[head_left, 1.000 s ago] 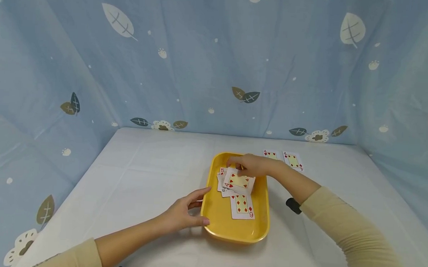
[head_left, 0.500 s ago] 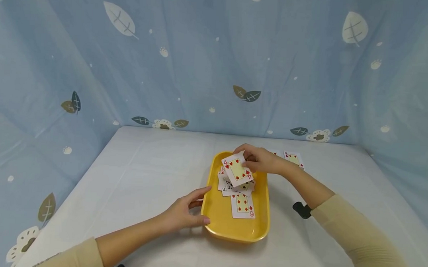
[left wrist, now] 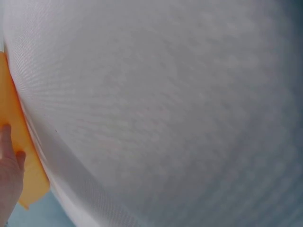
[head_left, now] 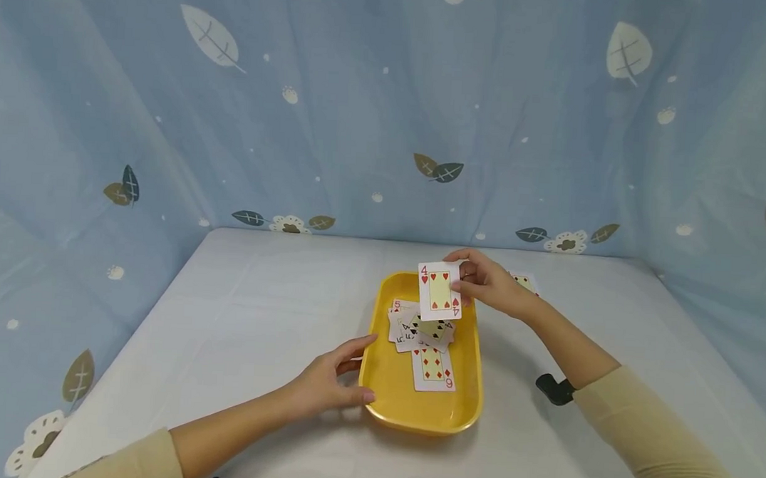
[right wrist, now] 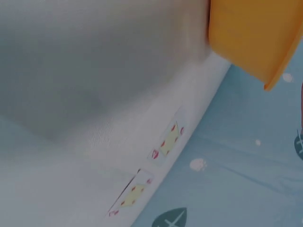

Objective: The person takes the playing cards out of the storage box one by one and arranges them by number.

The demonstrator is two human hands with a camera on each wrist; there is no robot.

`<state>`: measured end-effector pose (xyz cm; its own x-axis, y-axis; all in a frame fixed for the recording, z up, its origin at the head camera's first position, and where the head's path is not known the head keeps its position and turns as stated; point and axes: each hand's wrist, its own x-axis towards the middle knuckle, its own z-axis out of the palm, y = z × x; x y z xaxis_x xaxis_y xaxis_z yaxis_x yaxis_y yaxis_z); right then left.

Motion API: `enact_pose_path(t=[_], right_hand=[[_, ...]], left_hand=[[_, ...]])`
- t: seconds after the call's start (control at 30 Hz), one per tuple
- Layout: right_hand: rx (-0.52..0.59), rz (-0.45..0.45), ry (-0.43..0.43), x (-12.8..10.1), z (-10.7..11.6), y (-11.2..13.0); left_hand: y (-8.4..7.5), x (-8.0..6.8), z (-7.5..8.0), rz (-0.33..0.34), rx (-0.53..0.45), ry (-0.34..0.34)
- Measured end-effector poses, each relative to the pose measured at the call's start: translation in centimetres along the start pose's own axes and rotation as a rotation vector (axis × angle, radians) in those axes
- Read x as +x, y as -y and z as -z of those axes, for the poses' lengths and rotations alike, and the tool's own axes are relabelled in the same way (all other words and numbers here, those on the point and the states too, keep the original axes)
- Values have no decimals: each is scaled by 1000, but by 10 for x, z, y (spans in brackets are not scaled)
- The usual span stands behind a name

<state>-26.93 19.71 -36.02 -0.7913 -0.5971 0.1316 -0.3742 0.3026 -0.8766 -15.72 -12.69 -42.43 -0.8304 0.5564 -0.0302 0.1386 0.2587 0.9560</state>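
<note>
A four of hearts playing card [head_left: 440, 291] is pinched between thumb and fingers of my right hand [head_left: 489, 283], raised over the far end of the yellow tray [head_left: 385, 403]. Inside the tray several playing cards overlap in a loose pile, a black four [head_left: 432, 327] on top. The six of diamonds [head_left: 434, 373] lies nearest the front. My left hand [head_left: 328, 383] touches the tray's left side with thumb and index finger spread along the rim. In the left wrist view, its fingers rest against the outer wall. My right hand is outside the right wrist view.
Beyond the tray, a red four card [right wrist: 169, 141] and a second one, the four of diamonds [right wrist: 133, 193], lie face up on the white cloth; in the head view my right hand partly covers that area. A blue leaf-patterned curtain [head_left: 337, 123] encloses the table's back and sides.
My right hand has taken the four of hearts off the pile, lifted it and moved it right and upright, uncovering a black four. The left hand and tray stay put.
</note>
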Motion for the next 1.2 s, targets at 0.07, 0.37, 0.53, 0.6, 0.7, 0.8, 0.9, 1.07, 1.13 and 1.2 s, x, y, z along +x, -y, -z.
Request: enact_pose_path(t=[0.07,0.37,0.53,0.6,0.7,0.8,0.9,1.07,1.13,1.2], right_hand=[[8,5,-20,-1,4,1],[-18,-29,-59,-7,26,4],[-53,-61,-98,-14,38,5],[-74,-81,-118,-18,43,4],[-106,-124,-150,-25,50,2],[-128,-162,-176,-30,56,1],[-146,-180,-189,-34,62,0],[-165,-180,-198,-39,75,-5],[-167,-180,-199,-41,80,-7],[-177,-186,-202,-43,85,-9]], left_hand=[[0,0,1,-4,0,-1],[-2,-4,2,24,14,-23],[-3,-3,3,13,8,-12],[-3,-2,3,12,7,-5],[-2,-1,1,13,3,3],[0,-1,2,8,0,7],[0,-1,2,5,-4,11],[-1,-1,2,4,-8,15],[-1,-1,2,5,-8,14],[-1,-1,2,7,-9,13]])
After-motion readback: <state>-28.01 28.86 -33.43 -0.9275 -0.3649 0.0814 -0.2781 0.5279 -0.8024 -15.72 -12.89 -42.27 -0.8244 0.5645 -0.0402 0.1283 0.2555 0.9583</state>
